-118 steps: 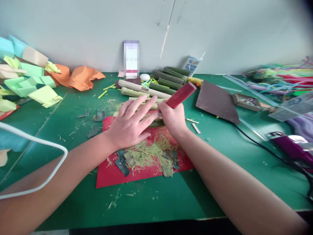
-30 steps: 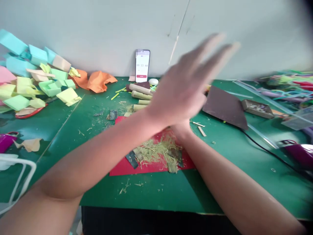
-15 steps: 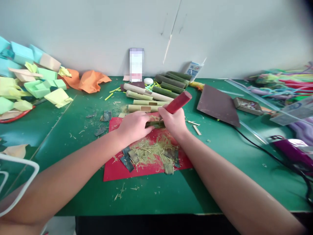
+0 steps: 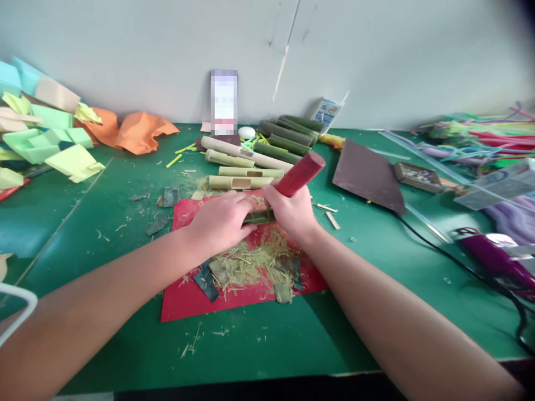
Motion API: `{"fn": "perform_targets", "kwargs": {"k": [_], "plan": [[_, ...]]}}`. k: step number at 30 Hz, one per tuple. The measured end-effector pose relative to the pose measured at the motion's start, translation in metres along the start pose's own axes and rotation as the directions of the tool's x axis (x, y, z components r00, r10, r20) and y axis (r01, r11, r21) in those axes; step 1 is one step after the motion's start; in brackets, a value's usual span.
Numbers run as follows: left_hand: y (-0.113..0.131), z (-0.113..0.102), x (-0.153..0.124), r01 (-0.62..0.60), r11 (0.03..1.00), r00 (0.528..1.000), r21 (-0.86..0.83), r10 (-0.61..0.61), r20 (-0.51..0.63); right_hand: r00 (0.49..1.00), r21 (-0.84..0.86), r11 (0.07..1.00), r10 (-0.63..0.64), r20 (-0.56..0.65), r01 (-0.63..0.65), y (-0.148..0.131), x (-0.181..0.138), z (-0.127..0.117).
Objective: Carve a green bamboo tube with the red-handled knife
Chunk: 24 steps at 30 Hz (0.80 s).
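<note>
Forearms enter from the lower edge and meet over a red sheet (image 4: pixel 184 298) lying on the green surface (image 4: pixel 259 345). Nearest on that sheet lies a heap of pale green shavings (image 4: pixel 251 264) with dark strips of peeled bark among it. Just beyond the heap, the left hand (image 4: pixel 219 220) is closed over a short bamboo piece (image 4: pixel 261 216), pressing it down on the sheet's far part. The right hand (image 4: pixel 292 210) touches the same piece from the right and is clenched around a red-handled tool (image 4: pixel 300 174); its handle slants up and to the right, and the working end is hidden between the hands. Behind the hands lie pale peeled bamboo sections (image 4: pixel 240 182), one with a rectangular slot cut in it, and farther back a stack of dark green bamboo lengths (image 4: pixel 288 136). A brown sheet (image 4: pixel 368 175) lies to the right, with a purple tool (image 4: pixel 495 253) and its black cable at the right edge. Folded coloured papers (image 4: pixel 50 139) crowd the far left, and a phone (image 4: pixel 224 102) leans against the wall.
</note>
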State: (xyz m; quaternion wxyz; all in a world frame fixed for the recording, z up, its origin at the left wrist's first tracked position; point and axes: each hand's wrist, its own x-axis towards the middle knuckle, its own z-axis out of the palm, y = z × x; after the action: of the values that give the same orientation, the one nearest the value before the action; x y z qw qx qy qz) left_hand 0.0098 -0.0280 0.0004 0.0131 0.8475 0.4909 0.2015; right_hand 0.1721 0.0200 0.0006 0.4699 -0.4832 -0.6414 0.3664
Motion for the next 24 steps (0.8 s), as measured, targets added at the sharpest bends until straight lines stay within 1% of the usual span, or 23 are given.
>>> {"fn": "perform_targets", "kwargs": {"k": [2,5,7,10,17,24], "plan": [[-0.0003,-0.0001,-0.0001,0.010,1.000,1.000,-0.022,-0.009,0.007,1.000,0.022,1.000,0.002,0.025,-0.002,-0.0015,-0.0011,0.0004],[-0.0005,-0.0006,0.0003,0.028,0.999,1.000,-0.038,-0.028,0.014,0.996,0.051,0.997,0.046,0.081,-0.050,-0.0014,-0.0017,0.0000],[-0.0004,-0.0010,0.0005,0.027,0.999,1.000,-0.043,-0.026,0.017,0.997,0.057,0.997,0.049,0.057,-0.053,0.0005,-0.0010,-0.0007],[-0.0002,-0.0010,-0.0001,0.011,0.999,1.000,-0.044,-0.010,0.009,1.000,0.052,0.999,0.010,0.005,-0.010,0.0041,0.0010,-0.0013],[-0.0023,0.0037,-0.0036,-0.018,1.000,0.998,-0.017,0.017,-0.054,1.000,0.032,0.999,0.001,0.020,-0.002,0.0067,0.0029,-0.0010],[-0.0058,0.0024,-0.0013,0.000,0.997,0.999,-0.080,-0.003,-0.043,1.000,0.017,1.000,-0.007,0.023,0.007,0.0061,0.0051,-0.0001]]}}
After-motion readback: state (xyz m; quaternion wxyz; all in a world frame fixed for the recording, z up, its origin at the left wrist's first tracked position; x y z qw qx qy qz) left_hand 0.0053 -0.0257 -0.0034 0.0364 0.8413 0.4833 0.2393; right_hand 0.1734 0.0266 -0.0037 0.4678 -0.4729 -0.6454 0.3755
